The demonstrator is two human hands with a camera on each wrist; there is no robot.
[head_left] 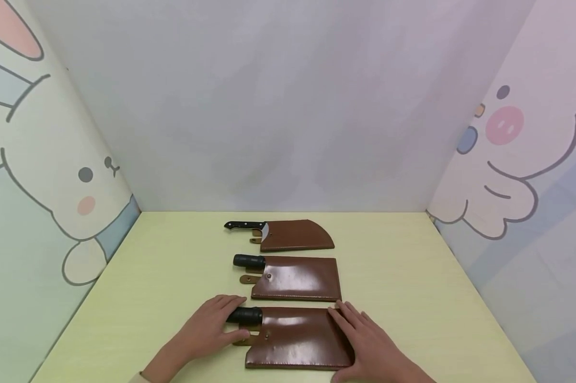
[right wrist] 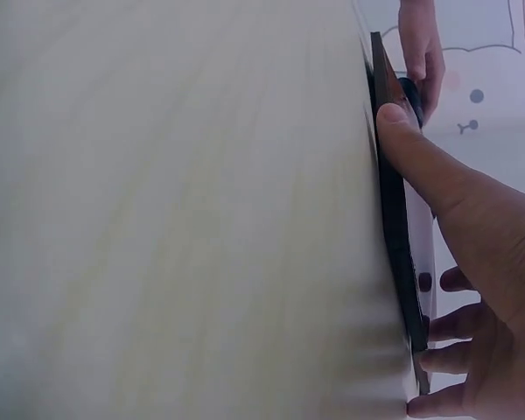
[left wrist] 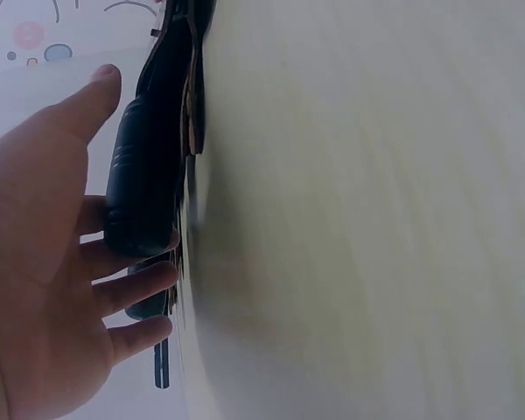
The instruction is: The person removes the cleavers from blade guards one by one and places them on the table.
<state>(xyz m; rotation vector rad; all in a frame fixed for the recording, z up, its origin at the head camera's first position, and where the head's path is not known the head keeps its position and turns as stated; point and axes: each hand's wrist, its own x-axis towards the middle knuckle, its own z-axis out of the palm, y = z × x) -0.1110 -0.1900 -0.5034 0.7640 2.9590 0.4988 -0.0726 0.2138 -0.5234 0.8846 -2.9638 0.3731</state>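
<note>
Three knives in brown leather sheaths lie flat in a column, handles to the left. Beside the black handle (head_left: 249, 315) of the nearest cleaver is my left hand (head_left: 208, 330), thumb by the sheath's strap. In the left wrist view its fingers spread loosely about the handle (left wrist: 144, 175) without curling round it. My right hand (head_left: 371, 343) touches the right end of the nearest sheath (head_left: 297, 340), fingers at the far corner and thumb at the near one. In the right wrist view the thumb rests against the sheath's edge (right wrist: 394, 210). The blade is hidden inside.
Behind lies a middle cleaver in its rectangular sheath (head_left: 299, 279). Farthest back is a knife with a riveted black handle (head_left: 245, 225), its sheath (head_left: 297, 235) curved at the tip. A grey back wall (head_left: 278, 106) and cartoon-printed side walls surround the pale yellow table (head_left: 412, 276).
</note>
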